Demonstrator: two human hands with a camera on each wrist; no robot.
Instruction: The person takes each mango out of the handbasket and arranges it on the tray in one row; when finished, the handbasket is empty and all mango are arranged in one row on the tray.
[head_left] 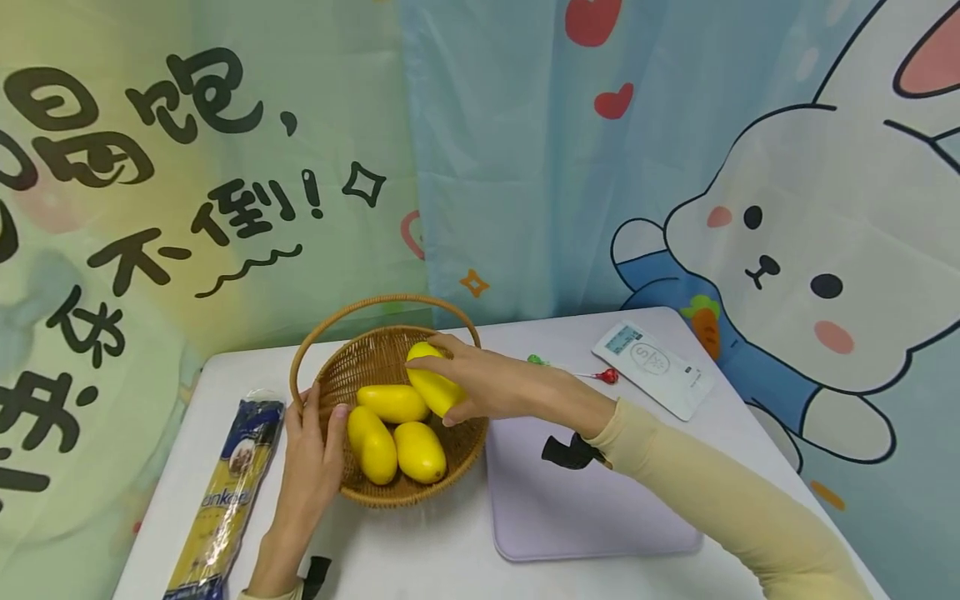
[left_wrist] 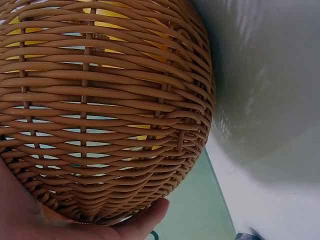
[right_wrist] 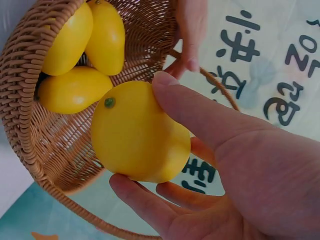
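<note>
A round wicker basket [head_left: 382,500] with a tall handle stands on the table in the head view. My left hand [head_left: 317,446] grips its left rim, and woven wall fills much of the left wrist view. With thumb and fingers, my right hand [head_left: 498,382] holds a yellow mango [head_left: 437,385] over the basket's right side. The right wrist view shows the held mango [right_wrist: 140,135] with its green stem end facing the camera. Inside the basket lie three more mangoes, one lying crosswise [head_left: 392,403], one at the left [head_left: 372,446] and one at the front [head_left: 420,452].
A long pack of spaghetti [head_left: 228,500] lies left of the basket. To the right is a lilac board [head_left: 592,521], partly beneath my right forearm. Behind it lie a red lollipop [head_left: 608,377], something small and green [head_left: 537,360], and a flat white item [head_left: 652,367] with a grey panel.
</note>
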